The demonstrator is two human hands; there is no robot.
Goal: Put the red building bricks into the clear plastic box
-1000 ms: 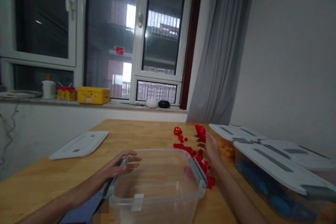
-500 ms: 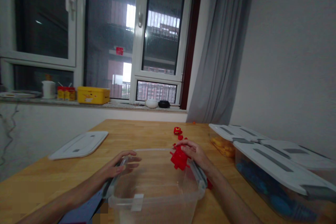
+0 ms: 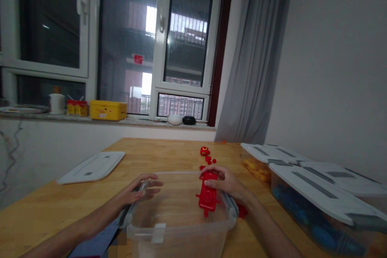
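- My right hand (image 3: 226,180) pinches a red toy (image 3: 208,202), thumb laid across its near face and fingers behind.
- The toy hangs at the opening of the clear box (image 3: 181,231), toward the right side; I cannot tell how deep it sits.
- My left hand (image 3: 136,193) grips the box's left rim, fingers slightly spread and hooked over to the inside.
- Beyond the box, small red pieces (image 3: 208,159) lie on the wooden table (image 3: 163,154), near a red piece with yellow marks (image 3: 204,151).
- A white lid (image 3: 90,168) lies flat to my left.
- Lidded boxes (image 3: 314,181) stand to my right, one holding blue things (image 3: 305,213).
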